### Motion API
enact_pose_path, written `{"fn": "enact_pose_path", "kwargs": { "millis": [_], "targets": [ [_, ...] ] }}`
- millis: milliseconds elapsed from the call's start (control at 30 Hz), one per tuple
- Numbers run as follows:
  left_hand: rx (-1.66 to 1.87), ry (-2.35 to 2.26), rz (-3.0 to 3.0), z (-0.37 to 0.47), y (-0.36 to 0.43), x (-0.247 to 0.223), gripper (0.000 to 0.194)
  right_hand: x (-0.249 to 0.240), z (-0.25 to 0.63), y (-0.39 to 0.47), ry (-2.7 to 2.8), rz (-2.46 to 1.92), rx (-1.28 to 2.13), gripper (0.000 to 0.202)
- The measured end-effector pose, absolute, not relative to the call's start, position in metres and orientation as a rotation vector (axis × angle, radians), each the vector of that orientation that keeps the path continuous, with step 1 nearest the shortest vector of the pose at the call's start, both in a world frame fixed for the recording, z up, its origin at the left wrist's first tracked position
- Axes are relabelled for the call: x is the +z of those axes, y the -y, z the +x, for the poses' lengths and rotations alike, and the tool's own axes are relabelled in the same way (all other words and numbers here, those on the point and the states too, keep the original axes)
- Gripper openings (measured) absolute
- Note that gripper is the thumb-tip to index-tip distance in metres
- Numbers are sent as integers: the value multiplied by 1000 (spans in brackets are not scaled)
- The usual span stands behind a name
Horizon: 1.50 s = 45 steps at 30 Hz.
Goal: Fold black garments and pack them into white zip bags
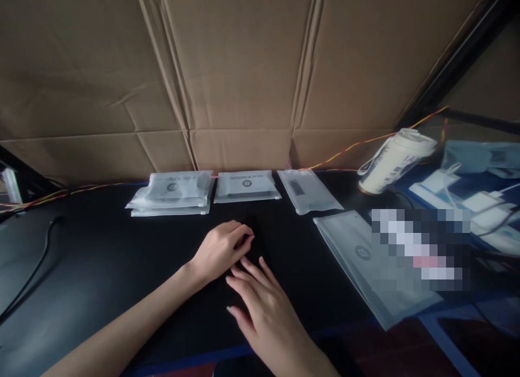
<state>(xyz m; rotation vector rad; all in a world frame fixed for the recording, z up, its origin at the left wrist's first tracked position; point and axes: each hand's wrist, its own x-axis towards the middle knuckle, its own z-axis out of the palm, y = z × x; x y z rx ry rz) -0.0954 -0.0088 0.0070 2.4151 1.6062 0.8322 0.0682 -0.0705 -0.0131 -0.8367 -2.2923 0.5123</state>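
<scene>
My left hand (222, 249) is over the middle of the black tabletop (122, 268), its fingers curled and the thumb pressed to them. A dark patch lies at its fingertips, but against the black surface I cannot make out what it is. Just nearer to me, my right hand (268, 306) is palm down with the fingers stretched and apart, its fingertips close to the left thumb. Beyond the hands lie a stack of frosted zip bags (179, 187) with a printed logo, a single filled zip bag (247, 185), and another zip bag (311, 190) with a dark label.
At the right, a flat frosted bag (349, 247) reaches the front edge, partly covered by a blurred-out patch. Behind it stand a tilted white cup (396, 160) and a white power strip (483, 209) with plugs. Cardboard (244, 68) walls the back. A black cable (38, 274) runs at left.
</scene>
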Motion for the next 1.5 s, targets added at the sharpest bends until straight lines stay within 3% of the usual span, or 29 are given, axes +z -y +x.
{"fn": "enact_pose_path", "kwargs": {
  "millis": [200, 367, 500, 633, 867, 1067, 1300, 1500],
  "targets": [
    [610, -1725, 2307, -92, 6, 6, 14, -1, 97, 53, 2031, -1011, 730, 17],
    [642, -1751, 2312, -89, 10, 4, 15, 1, 99, 38, 2001, -1568, 570, 39],
    [697, -1804, 2272, -88, 11, -1, 20, 9, 85, 36, 2165, -1709, 462, 44],
    [668, -1838, 2253, -86, 12, -1, 33, 22, 79, 33, 2289, -1755, 498, 37],
    [390, -1905, 2327, -87, 12, 6, 41, 32, 77, 28, 2192, -1658, 932, 14],
    [460, -1828, 2327, -94, 10, 2, 42, 11, 64, 29, 1839, -1497, 1076, 31],
    [979, -1694, 2124, -96, 14, -3, 33, 15, 79, 18, 1823, -1480, 898, 36],
    [1225, -1579, 2324, -88, 23, -1, 20, 43, 106, -11, 2095, -1302, 221, 28]
  ]
}}
